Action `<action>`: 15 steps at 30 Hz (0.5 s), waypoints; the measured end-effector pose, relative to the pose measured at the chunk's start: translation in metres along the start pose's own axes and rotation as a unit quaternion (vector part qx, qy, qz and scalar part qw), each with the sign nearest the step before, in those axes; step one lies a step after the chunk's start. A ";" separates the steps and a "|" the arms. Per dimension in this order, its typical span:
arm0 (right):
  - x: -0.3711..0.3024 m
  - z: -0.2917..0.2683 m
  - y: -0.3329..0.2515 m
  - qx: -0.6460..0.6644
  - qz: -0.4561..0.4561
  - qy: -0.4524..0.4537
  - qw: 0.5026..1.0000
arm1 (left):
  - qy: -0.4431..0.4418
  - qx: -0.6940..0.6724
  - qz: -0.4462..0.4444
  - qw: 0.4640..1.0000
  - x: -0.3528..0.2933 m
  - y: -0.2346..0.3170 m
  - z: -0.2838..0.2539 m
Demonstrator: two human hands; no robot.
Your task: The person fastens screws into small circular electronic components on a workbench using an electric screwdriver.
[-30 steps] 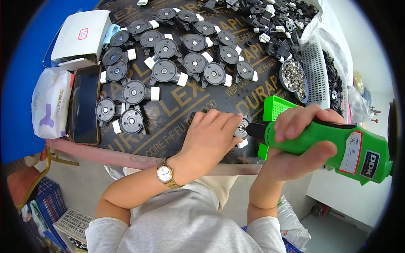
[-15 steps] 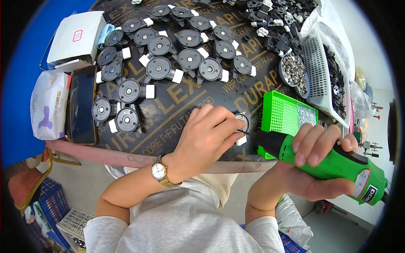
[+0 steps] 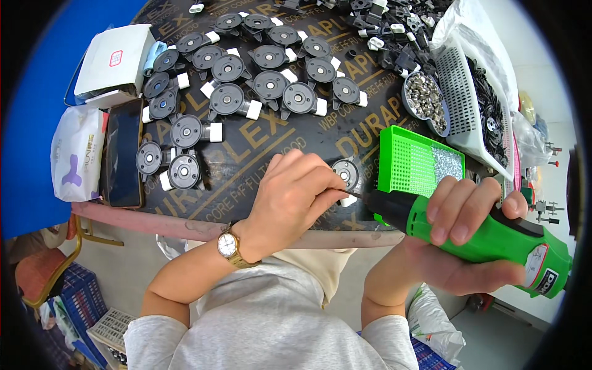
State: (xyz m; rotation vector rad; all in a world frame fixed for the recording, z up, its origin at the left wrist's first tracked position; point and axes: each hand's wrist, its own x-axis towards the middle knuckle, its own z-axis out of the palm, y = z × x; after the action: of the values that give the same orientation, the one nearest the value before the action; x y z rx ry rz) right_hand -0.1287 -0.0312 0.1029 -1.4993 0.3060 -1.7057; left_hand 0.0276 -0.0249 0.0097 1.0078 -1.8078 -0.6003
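Dark printed plywood serves as the table (image 3: 290, 145), crowded with parts and set against a blue floor on the left.

At the left edge lie one tissue pack (image 3: 77, 160), one black phone (image 3: 123, 154) and one white box (image 3: 120, 58). Right of them, round black discs (image 3: 227, 98) with white tabs are laid out in loose rows; I count about nineteen.

One more disc (image 3: 346, 172) sits apart near the front edge, just past the left hand (image 3: 290, 197). That hand has stayed at this disc. Its grip is now closed in a fingertip pinch on the thin bit (image 3: 351, 195); whether a screw is also pinched there I cannot tell.

One green tray (image 3: 410, 163) stands just behind the disc, some small screws in its far corner.

The single green driver (image 3: 493, 237) has dropped lower and flatter over the last second. Its nose now points left, so the bit reaches the left fingertips right beside the disc. By my reading, the tool is being steadied and aimed, not yet driving.

The right hand (image 3: 453, 213) wraps the driver fully, all fingers closed over its body.

Farther right are one bowl (image 3: 425, 102) of silvery fasteners and one white basket (image 3: 459, 86) of dark parts.
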 end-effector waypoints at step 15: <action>0.004 -0.006 0.028 -0.052 -0.021 -0.024 0.998 | -0.081 0.080 -0.066 0.991 0.001 -0.001 0.009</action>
State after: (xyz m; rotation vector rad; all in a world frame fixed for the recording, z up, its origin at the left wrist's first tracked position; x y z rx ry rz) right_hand -0.1224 -0.0536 0.0864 -1.6300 0.3454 -1.7064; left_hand 0.0196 -0.0268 0.0059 1.2251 -1.9675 -0.6422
